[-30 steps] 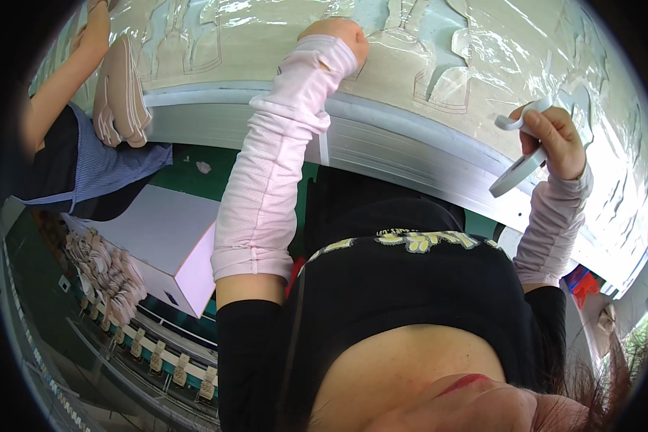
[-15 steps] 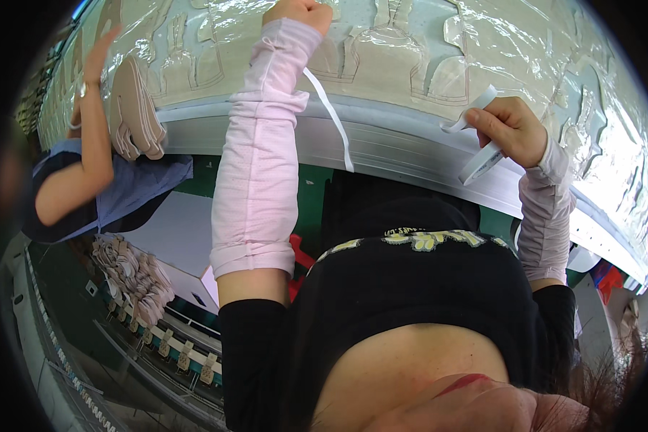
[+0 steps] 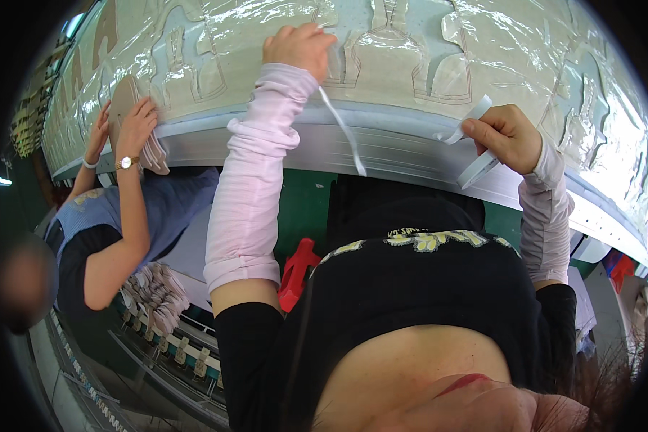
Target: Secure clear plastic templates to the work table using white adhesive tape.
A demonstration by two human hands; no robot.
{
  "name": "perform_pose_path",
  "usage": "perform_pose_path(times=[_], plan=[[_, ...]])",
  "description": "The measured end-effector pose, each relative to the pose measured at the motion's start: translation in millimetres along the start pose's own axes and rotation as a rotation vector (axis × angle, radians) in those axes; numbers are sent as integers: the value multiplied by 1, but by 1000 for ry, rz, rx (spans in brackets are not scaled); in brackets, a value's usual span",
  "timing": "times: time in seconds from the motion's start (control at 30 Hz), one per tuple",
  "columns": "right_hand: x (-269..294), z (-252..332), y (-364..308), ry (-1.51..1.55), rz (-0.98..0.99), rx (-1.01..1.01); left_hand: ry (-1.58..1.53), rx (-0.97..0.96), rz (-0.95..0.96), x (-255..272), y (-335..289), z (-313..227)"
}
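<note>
My right hand (image 3: 511, 137) grips a roll of white tape (image 3: 479, 170) just above the table's front edge. A short free end of the tape sticks out past the thumb. My left hand (image 3: 299, 50) is over the plastic-covered table (image 3: 389, 61), fingers curled; what is inside them is hidden. A narrow white strip (image 3: 344, 135) hangs from behind my left wrist over the table edge. Whether the left fingers hold its upper end does not show. Beige cut pieces with drawn outlines lie beneath the clear plastic.
At the left, another person's hands (image 3: 135, 124) hold a stack of beige sole-shaped pieces (image 3: 124, 93) on the table. A metal rail (image 3: 410, 155) runs along the front edge. Below are a red object (image 3: 295, 273), a bundle of beige pieces (image 3: 155, 295) and a rack (image 3: 187, 353).
My left hand has come down and nearer, and its fingers have loosened a little. My right hand barely moved. The other person has leaned in and put both hands on the stack.
</note>
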State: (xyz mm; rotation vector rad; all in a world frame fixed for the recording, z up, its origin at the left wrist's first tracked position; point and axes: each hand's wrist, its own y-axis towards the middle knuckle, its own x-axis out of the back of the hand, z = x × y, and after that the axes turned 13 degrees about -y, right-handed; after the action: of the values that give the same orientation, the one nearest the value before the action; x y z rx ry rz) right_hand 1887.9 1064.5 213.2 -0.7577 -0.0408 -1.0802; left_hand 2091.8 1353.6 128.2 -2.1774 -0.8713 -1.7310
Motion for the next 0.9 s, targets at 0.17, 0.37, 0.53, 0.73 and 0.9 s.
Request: perform_pose_path(times=[0.17,0.37,0.53,0.73,0.9], plan=[[-1,2,-6,15,-12,-13,79,-126,104,2,-6,-16],[-5,-3,-12,1,-41,-26,32,96,119,-10,-3,-26],[-2,-10,-26,25,-51,-19,-159,430,303,-8,28,-18],[3,-25,-46,23,-82,-21,114,202,256,-1,37,-29],[4,-35,-53,31,-79,-17,-397,478,-42,-16,24,-11]])
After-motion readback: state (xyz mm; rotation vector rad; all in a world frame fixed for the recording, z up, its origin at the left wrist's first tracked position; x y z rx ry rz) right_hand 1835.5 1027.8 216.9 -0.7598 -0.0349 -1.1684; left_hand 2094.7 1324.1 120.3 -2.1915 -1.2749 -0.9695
